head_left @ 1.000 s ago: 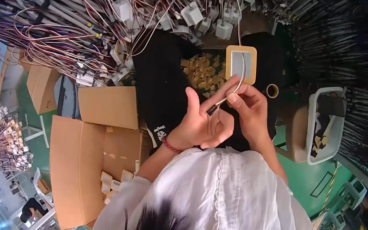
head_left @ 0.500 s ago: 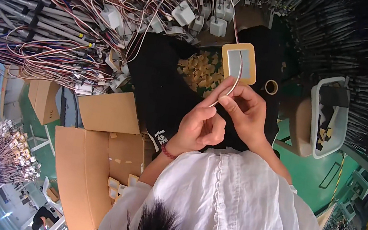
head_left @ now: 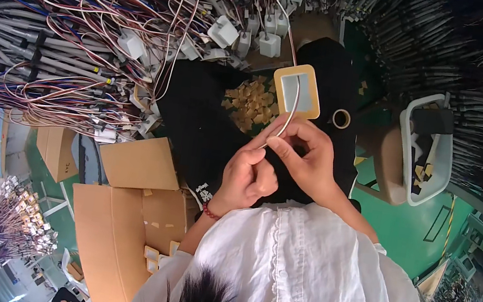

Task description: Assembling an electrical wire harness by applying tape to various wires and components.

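Note:
In front of my chest my hands work on a thin, light-coloured cable [head_left: 294, 101]. My left hand [head_left: 250, 174] has curled fingers pinching its lower end. Thumb and fingers of my right hand [head_left: 309, 158] close on the same cable just above. Past the fingertips sits a square plate [head_left: 315, 90] with a tan rim and pale centre. The cable appears to come through that centre; it runs on upward behind the plate to the wire bundles. Whether my fingers also touch the plate's lower edge, I cannot tell.
Wire bundles [head_left: 86, 21] with white blocks [head_left: 223, 32] spread at upper left. Tan scraps [head_left: 253, 103] lie between my dark-clad legs. A tape roll [head_left: 341, 119] rests on my right leg. A white bin [head_left: 444, 175] stands right; an open cardboard box [head_left: 99, 223] sits left.
My hands, the cable and the plate keep nearly the same pose and grip. The whole view has shifted slightly, with most things appearing a little lower and further left.

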